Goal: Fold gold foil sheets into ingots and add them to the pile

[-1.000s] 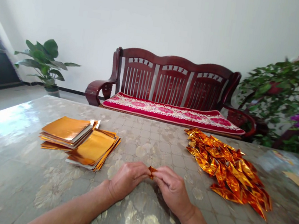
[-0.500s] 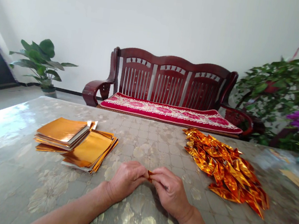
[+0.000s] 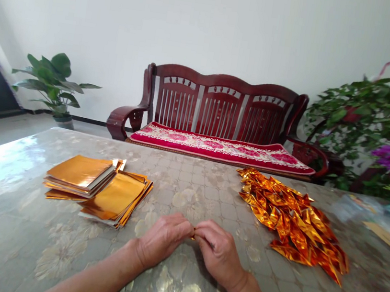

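Fingertips almost meeting, my left hand (image 3: 167,236) and my right hand (image 3: 219,251) pinch a small piece of gold foil paper (image 3: 193,233) between them, low over the table. Most of the piece is hidden behind my fingers; only a glint shows in the gap. To the left lie two overlapping stacks of square gold foil sheets (image 3: 115,197). A pile of folded, pointed gold foil pieces (image 3: 293,218) spreads over the table on the right.
The table (image 3: 191,174) has a glossy, flower-patterned cover. Clear plastic bags (image 3: 360,208) and flat tan strips (image 3: 385,238) lie at the right edge. Beyond stands a dark red wooden bench (image 3: 222,104), with potted plants (image 3: 57,80) on both sides.
My fingers have closed further over the foil piece, so less of it shows. Both hands stay in nearly the same place; the view has shifted slightly.
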A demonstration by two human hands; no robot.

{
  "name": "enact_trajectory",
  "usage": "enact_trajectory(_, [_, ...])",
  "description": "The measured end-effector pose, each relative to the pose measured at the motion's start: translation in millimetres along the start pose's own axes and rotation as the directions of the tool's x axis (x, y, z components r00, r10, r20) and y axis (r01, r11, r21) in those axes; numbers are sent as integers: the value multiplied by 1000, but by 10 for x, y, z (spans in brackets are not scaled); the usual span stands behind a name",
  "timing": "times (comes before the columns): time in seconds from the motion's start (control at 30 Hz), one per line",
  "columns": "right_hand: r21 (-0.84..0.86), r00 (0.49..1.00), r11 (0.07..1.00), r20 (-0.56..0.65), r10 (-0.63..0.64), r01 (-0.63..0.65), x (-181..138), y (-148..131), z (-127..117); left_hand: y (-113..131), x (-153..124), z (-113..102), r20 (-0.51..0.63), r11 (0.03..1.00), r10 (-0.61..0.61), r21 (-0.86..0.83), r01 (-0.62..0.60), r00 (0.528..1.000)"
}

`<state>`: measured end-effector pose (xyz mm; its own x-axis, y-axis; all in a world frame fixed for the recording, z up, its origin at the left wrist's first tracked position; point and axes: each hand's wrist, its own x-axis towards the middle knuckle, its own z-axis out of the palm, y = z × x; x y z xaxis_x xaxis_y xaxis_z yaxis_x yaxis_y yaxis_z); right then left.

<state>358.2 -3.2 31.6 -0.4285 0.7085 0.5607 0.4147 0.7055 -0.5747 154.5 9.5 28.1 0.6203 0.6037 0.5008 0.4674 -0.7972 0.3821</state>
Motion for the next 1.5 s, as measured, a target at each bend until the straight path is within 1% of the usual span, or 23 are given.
enact_trajectory(0.07, [24,1000,999,-5,23,-23,19,13,7,-8,-4,8,-9,995,-96,-14,95,995])
enact_trajectory(0.13, [34,1000,999,3,23,-23,31,22,7,-13,-11,15,-3,988,-149,-40,149,989])
enact_trajectory(0.23, [24,1000,1000,7,18,-18,30,29,3,-12,-18,24,-10,983,-158,-97,156,987])
enact_trajectory(0.33, [22,1000,1000,5,20,-20,27,29,16,-3,-16,30,-28,980,-132,-151,127,991])
enact_trajectory(0.5, [59,998,997,-36,45,-43,41,17,68,-10,-17,50,-66,972,-125,-210,109,990])
enact_trajectory(0.57, [62,997,996,-41,65,-62,49,21,81,-32,-16,66,-79,962,-167,-233,145,983])
enact_trajectory(0.63, [54,997,996,-32,72,-71,54,35,79,-59,-14,83,-102,945,-236,-254,204,966])
enact_trajectory(0.7, [43,998,997,-15,65,-64,57,53,64,-80,-10,96,-117,929,-292,-271,253,949])
enact_trajectory(0.77, [33,999,998,0,54,-54,56,70,43,-88,-7,104,-107,917,-319,-285,279,942])
enact_trajectory(0.93, [37,998,998,11,56,-56,45,112,11,-86,-4,107,-59,895,-341,-326,305,938])
enact_trajectory(1.23, [106,994,989,14,107,-108,26,149,31,-93,8,93,-35,883,-360,-337,328,932])
enact_trajectory(1.37, [115,995,988,18,101,-103,19,128,37,-75,7,99,-38,886,-359,-328,328,932])
enact_trajectory(1.5, [108,996,991,-20,86,-83,6,127,52,-47,1,126,-64,889,-360,-327,322,931])
